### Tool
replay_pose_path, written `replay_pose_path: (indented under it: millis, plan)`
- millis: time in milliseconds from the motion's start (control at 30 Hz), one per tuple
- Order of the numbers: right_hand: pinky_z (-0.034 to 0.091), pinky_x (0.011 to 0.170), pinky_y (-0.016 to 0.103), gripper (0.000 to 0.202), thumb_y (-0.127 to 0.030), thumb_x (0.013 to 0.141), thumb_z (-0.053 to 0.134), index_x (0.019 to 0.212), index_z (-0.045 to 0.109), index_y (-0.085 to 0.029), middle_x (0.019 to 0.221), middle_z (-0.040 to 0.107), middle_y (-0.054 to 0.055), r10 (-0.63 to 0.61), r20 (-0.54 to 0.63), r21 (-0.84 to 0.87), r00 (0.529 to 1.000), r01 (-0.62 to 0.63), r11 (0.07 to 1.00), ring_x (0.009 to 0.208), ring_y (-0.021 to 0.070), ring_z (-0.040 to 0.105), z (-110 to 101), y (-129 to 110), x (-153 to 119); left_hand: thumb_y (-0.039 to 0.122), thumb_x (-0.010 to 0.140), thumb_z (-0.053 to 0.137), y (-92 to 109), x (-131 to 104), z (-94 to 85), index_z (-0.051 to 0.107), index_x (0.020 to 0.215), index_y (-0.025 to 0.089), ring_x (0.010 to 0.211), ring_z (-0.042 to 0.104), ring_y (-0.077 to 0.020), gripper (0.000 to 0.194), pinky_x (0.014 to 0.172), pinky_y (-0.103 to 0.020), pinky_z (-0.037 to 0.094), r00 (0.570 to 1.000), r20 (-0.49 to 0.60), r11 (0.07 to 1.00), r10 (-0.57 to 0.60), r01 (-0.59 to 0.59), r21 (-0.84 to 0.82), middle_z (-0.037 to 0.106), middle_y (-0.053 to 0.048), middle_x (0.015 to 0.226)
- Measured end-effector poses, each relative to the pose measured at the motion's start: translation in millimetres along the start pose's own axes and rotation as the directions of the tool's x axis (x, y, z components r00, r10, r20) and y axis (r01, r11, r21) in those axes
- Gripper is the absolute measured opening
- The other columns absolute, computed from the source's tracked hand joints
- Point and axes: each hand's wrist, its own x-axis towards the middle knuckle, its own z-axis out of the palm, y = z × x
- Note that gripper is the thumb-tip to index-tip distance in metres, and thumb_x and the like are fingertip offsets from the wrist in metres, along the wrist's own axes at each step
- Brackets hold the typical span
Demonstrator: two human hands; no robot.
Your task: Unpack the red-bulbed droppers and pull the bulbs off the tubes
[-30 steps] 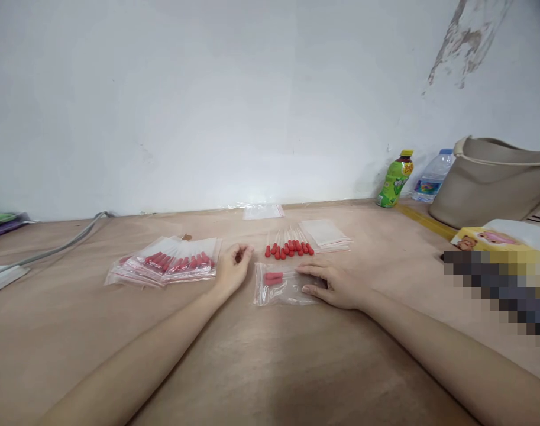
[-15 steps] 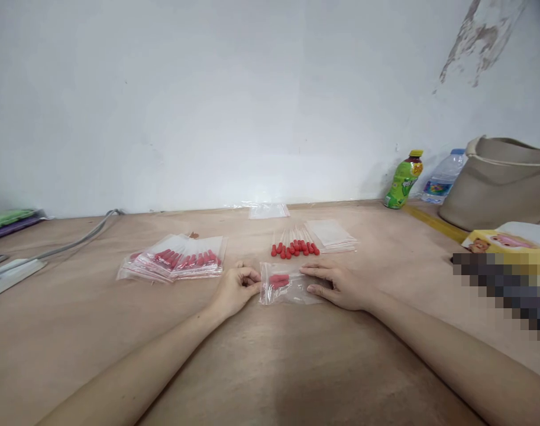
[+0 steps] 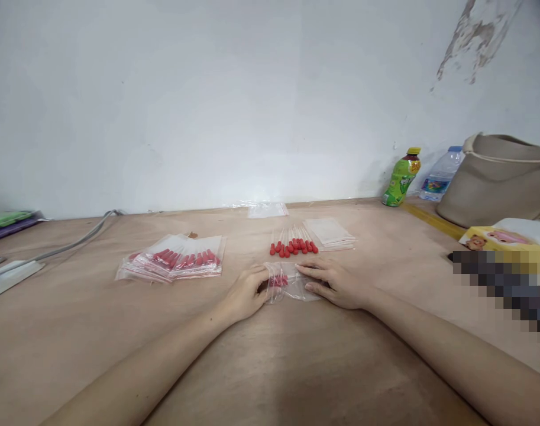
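Observation:
A clear zip bag [image 3: 300, 287] lies flat in front of me, with red-tipped sticks [image 3: 279, 280] showing through its left part. My left hand [image 3: 247, 292] is at the bag's left end, thumb and fingers closed around red tips at its mouth; the film partly covers the fingertips. My right hand [image 3: 336, 284] rests on the bag's right end, fingers stretched out and lying on the plastic. Just beyond the bag is a loose row of red-tipped sticks [image 3: 293, 247], their pale shafts pointing away from me.
Filled bags [image 3: 176, 260] with red-tipped sticks overlap at left. Flat bags [image 3: 330, 234] are stacked behind my right hand, and another bag [image 3: 268, 210] lies by the wall. A green bottle [image 3: 401, 178], a water bottle [image 3: 439, 176] and a beige bin [image 3: 495, 177] stand at right. A cable [image 3: 81, 241] runs along the left.
My left hand has moved right, from the bag's edge to around the red tips at its mouth. The bag's left end has crumpled. My right hand has hardly moved.

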Motion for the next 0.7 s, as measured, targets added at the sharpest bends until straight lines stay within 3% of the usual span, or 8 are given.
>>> replay_pose_path:
  millis: [133,233,333,433,467,567,633,700]
  plan:
    - [0.038,0.096,0.039,0.040,-0.033,0.087,0.045,0.125,0.048,-0.021,0.123,0.051,0.009,0.019,-0.017,0.017,1.000,-0.019,1.000,0.113,0.0207,0.046,1,-1,-1,0.030,0.084,0.047,-7,-4,4.9,0.058,0.112,0.022,0.098,0.058,-0.0188,0.030,0.086,-0.031,0.045,0.995,-0.046,0.974,-0.090,0.079,-0.211,0.062,-0.005,0.108]
    - [0.038,0.096,0.038,0.040,-0.034,0.086,0.045,0.123,0.050,-0.019,0.122,0.052,0.009,0.026,-0.022,0.019,0.999,-0.025,0.999,0.112,0.0207,0.046,0,-2,-1,0.033,0.081,0.051,-17,-5,-0.2,0.062,0.102,0.017,0.091,0.062,-0.0187,0.029,0.081,-0.031,0.048,0.980,-0.066,0.892,-0.189,0.144,-0.428,0.066,-0.006,0.100]
    - [0.039,0.095,0.037,0.040,-0.035,0.087,0.045,0.122,0.051,-0.017,0.121,0.052,0.010,0.052,-0.020,0.020,0.998,-0.052,0.998,0.111,0.0205,0.047,-1,-3,-1,0.035,0.072,0.062,-27,-4,-27.7,0.066,0.090,0.016,0.083,0.064,-0.0185,0.026,0.078,-0.031,0.050,0.954,-0.022,0.844,-0.299,0.253,-0.473,0.069,-0.006,0.092]
    - [0.040,0.095,0.037,0.040,-0.036,0.086,0.045,0.122,0.052,-0.017,0.121,0.053,0.010,0.056,-0.021,0.027,0.998,-0.055,0.998,0.111,0.0206,0.048,0,-2,-1,0.036,0.066,0.068,-33,-5,-74.2,0.067,0.085,0.014,0.074,0.065,-0.0176,0.029,0.070,-0.030,0.053,0.911,-0.002,0.817,-0.411,0.368,-0.444,0.070,-0.006,0.081]
    - [0.040,0.095,0.037,0.040,-0.036,0.086,0.046,0.121,0.053,-0.018,0.121,0.053,0.010,0.053,-0.024,0.030,0.998,-0.052,0.998,0.111,0.0207,0.048,0,-2,-1,0.036,0.065,0.069,-33,-5,-89.4,0.066,0.085,0.013,0.074,0.065,-0.0175,0.031,0.070,-0.030,0.053,0.896,-0.061,0.821,-0.441,0.374,-0.432,0.070,-0.006,0.081]
    - [0.040,0.094,0.038,0.039,-0.036,0.085,0.047,0.121,0.053,-0.020,0.120,0.053,0.009,0.047,-0.036,0.044,0.998,-0.046,0.998,0.110,0.0212,0.048,1,0,-1,0.038,0.073,0.061,-31,-5,-117.5,0.064,0.090,0.013,0.075,0.065,-0.0159,0.031,0.073,-0.032,0.053,0.779,-0.453,0.898,-0.433,0.328,-0.295,0.070,-0.004,0.082]
    - [0.041,0.093,0.039,0.038,-0.035,0.085,0.047,0.121,0.052,-0.022,0.120,0.054,0.009,0.043,-0.044,0.052,0.998,-0.041,0.998,0.109,0.0216,0.049,1,0,-1,0.038,0.078,0.056,-30,-2,-114.9,0.063,0.095,0.013,0.079,0.064,-0.0155,0.031,0.079,-0.034,0.051,0.707,-0.613,0.934,-0.352,0.308,-0.181,0.069,-0.004,0.087]
    - [0.041,0.092,0.039,0.038,-0.035,0.085,0.047,0.120,0.053,-0.022,0.119,0.054,0.010,0.040,-0.050,0.058,0.998,-0.037,0.998,0.108,0.0215,0.050,1,0,-1,0.037,0.078,0.057,-32,3,-96.5,0.064,0.095,0.015,0.083,0.063,-0.0168,0.029,0.083,-0.034,0.049,0.708,-0.644,0.949,-0.292,0.297,-0.103,0.067,-0.004,0.091]
